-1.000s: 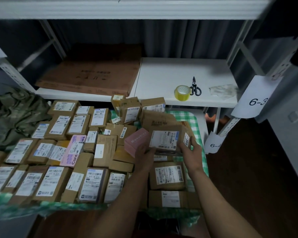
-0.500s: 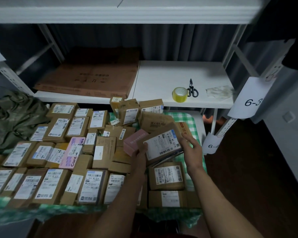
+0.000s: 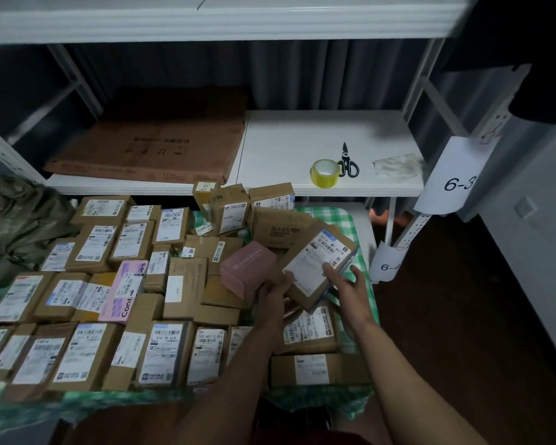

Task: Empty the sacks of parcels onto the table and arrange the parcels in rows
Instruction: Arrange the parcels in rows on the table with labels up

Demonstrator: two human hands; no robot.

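Observation:
Several brown cardboard parcels with white labels lie in rows on the table with a green checked cloth (image 3: pixel 350 216). A labelled brown parcel (image 3: pixel 318 264) is tilted above the right side of the pile. My left hand (image 3: pixel 275 292) grips its lower left corner. My right hand (image 3: pixel 347 289) has its fingers spread against the parcel's lower right edge and label. A pink box (image 3: pixel 246 268) sits just left of the held parcel. A loose heap of parcels (image 3: pixel 254 210) stands at the back of the table. A crumpled green sack (image 3: pixel 16 226) lies at the far left.
Behind the table a white shelf (image 3: pixel 302 149) carries a yellow tape roll (image 3: pixel 324 172), black scissors (image 3: pixel 347 162), a crumpled cloth (image 3: pixel 397 165) and a flat brown carton (image 3: pixel 154 149). Paper tags "6-3" (image 3: pixel 456 181) and "6-4" (image 3: pixel 387 264) hang on the shelf post. Dark floor lies right.
The held parcel has turned clockwise and tilted, its label now slanting up to the right. My right hand has shifted from the parcel's right side to its lower edge, fingers spread.

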